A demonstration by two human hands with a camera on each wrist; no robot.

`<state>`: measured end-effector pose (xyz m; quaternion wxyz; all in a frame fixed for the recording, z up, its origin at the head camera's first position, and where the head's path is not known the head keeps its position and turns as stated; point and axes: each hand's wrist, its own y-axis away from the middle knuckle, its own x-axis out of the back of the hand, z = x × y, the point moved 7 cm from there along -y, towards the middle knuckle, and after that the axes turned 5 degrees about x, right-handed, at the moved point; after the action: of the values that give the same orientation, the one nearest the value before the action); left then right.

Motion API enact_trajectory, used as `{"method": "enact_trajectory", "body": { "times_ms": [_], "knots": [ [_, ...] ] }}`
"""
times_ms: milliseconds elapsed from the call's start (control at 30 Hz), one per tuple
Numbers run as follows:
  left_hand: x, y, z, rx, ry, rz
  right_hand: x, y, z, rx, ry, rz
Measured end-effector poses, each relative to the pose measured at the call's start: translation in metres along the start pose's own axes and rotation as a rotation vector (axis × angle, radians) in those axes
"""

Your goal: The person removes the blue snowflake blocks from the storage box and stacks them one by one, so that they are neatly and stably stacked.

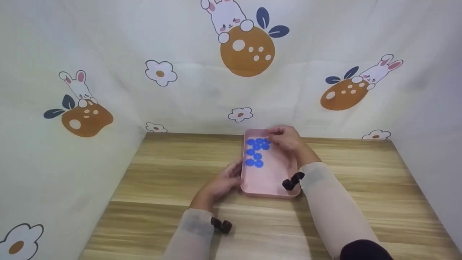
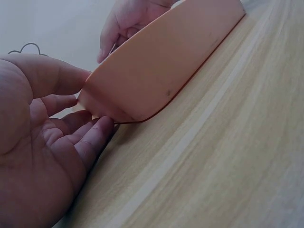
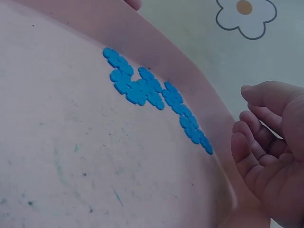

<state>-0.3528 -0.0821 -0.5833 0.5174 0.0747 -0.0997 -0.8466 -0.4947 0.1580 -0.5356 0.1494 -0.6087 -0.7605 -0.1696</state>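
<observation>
The tray (image 1: 266, 182) looked light, stiff, best held by its sides. Left hand (image 1: 224, 182) touched it, fingers parted; right hand (image 1: 287, 138) curled loosely.

I note one pink tray (image 1: 270, 178), oblong with rounded corners, its floor dark-specked, resting near the middle of the worktop's (image 1: 173, 166) far edge. Inside, I record blue flower-shaped pieces (image 1: 257, 156) clustered along its left edge, toward the far-left corner.

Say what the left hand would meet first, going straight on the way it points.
Probably the tray: its side stands right ahead of the left hand, which seems to touch it.
</observation>
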Motion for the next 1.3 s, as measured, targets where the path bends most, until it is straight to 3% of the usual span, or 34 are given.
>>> {"method": "enact_trajectory", "body": {
  "times_ms": [333,533,967,1300],
  "knots": [
    [0.001,-0.004,0.0,-0.037,0.001,-0.024,-0.012,-0.013,0.005,0.065,0.104,-0.024],
    [0.001,-0.004,0.0,-0.023,0.001,-0.016,-0.016,-0.015,0.008,0.052,0.196,-0.052],
    [0.0,-0.002,0.0,-0.014,-0.002,-0.012,-0.019,-0.012,0.012,0.016,0.246,-0.061],
    [-0.002,-0.002,0.001,-0.039,0.003,-0.037,-0.021,-0.013,0.011,0.078,0.357,-0.064]
  ]
}}
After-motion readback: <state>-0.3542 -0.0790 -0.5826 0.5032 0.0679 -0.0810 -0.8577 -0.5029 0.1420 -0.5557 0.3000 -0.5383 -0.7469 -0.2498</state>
